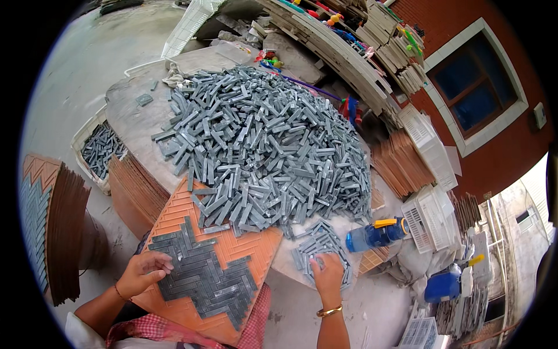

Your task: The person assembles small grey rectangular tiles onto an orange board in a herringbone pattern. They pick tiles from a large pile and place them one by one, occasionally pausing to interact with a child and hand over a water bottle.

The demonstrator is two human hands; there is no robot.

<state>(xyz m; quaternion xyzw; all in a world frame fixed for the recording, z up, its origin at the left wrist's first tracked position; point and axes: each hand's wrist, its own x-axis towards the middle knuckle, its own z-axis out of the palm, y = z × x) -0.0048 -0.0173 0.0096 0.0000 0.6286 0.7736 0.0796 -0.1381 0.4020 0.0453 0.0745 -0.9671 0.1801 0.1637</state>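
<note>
Pale table point(132, 119) under piled grey strips point(261, 145)

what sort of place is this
Probably an outdoor yard used as a small tile workshop: there is a big heap of grey strips, an orange grooved tray with dark strips laid in a herringbone pattern, and a red-brown wall with a window alongside.

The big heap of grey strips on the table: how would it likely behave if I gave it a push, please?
The heap of grey strips would probably shift and spill rather than move as one, since its pieces lie loose at many angles. Single pieces should slide more than roll, as they look flat-sided. They also seem stiff, since they look straight throughout.
</note>
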